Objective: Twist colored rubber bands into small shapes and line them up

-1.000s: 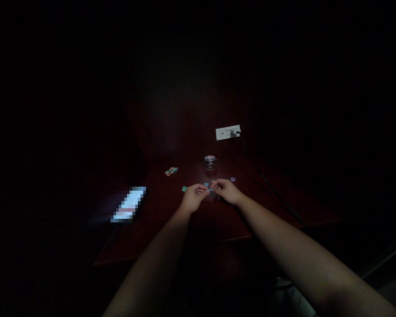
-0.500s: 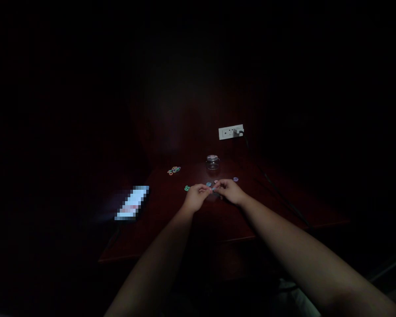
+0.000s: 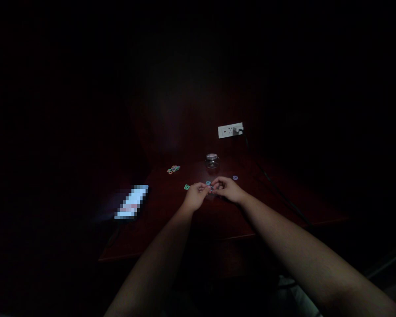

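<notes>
My left hand (image 3: 196, 196) and my right hand (image 3: 230, 191) meet over the middle of the table, fingertips pinched close together. Between them is a small pale elastic band (image 3: 211, 189), held by both; its far side is partly hidden by the fingers. A light-blue band (image 3: 208, 182) lies just beyond the fingertips. To the left of my left hand rests a green band (image 3: 186, 187), and a purple band (image 3: 235, 177) lies beyond my right hand. Farther back on the left is a small pile of mixed-colour bands (image 3: 174, 169).
A clear lidded jar (image 3: 212, 162) stands at the back of the dark red table (image 3: 145, 240). A phone-like lit screen (image 3: 132, 202), pixelated, is at the left edge. A wall socket (image 3: 230, 130) has a plug in it, and its cable (image 3: 277, 187) runs down the right side.
Both hands stay in nearly the same place while their fingers shift. The band between them shows more as a loop now. The pink band near my right fingertips is no longer distinguishable on the table.
</notes>
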Available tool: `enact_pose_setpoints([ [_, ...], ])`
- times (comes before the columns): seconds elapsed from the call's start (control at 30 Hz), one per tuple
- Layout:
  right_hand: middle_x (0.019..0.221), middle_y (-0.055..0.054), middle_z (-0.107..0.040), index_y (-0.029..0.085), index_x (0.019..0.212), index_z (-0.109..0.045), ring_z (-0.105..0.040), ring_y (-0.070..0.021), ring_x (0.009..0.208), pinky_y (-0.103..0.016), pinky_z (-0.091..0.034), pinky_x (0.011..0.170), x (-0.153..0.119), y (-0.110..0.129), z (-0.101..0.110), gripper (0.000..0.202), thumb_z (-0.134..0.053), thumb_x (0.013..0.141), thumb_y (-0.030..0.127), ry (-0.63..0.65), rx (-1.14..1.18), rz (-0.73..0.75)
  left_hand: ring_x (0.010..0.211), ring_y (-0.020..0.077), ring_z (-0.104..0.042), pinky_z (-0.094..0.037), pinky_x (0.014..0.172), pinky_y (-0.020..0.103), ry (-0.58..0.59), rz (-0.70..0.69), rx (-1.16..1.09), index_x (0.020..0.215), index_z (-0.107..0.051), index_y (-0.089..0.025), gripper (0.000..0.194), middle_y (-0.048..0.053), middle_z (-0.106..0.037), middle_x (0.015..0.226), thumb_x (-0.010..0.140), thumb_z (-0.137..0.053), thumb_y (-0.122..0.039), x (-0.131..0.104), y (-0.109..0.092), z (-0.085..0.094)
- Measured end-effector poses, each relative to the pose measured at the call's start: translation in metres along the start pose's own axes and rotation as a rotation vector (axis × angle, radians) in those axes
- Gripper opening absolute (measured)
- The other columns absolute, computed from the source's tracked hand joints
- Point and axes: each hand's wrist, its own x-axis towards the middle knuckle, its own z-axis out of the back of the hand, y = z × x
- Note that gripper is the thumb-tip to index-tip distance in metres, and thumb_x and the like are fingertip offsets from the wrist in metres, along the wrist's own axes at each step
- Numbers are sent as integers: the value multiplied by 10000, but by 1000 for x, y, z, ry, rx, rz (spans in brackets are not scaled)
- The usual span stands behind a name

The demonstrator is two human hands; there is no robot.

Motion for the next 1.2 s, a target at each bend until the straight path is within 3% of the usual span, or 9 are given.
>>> enact_pose_setpoints([
  [0.23,543,22,-543,132,711,-512,-431,-50,404,-178,-357,398,0,1,-1,183,-604,623,264,-29,-27,0,611,120,-562,-436,593,229,25,2,-16,667,-596,-116,208,59,-631,665,667,-575,-323,0,-1,0],
  [0.47,470,51,-475,132,650,-519,-407,-50,374,-183,-321,392,0,3,-1,196,-603,621,306,-38,-38,-19,577,91,-544,-427,558,202,19,24,-52,707,-569,-114,149,35,-609,652,620,-620,-224,-2,0,-2],
  [0.73,492,47,-475,133,647,-543,-410,-62,437,-196,-336,449,0,1,2,194,-596,612,316,-10,-42,3,544,76,-512,-399,521,184,46,-16,-42,683,-565,-120,132,6,-576,615,628,-609,-232,-2,-1,-1],
  [0.97,475,57,-438,147,651,-495,-383,-56,413,-185,-320,423,1,0,0,160,-580,614,278,-69,-51,-14,546,87,-512,-380,525,191,119,-4,-37,714,-578,-126,154,-3,-574,600,626,-613,-248,-2,2,-1],
  [1.2,465,55,-439,137,631,-503,-373,-51,404,-180,-298,411,0,4,-1,145,-567,622,267,-48,-56,-22,556,89,-519,-387,534,193,105,-23,-37,713,-579,-127,162,2,-584,631,635,-605,-266,-2,1,0],
])
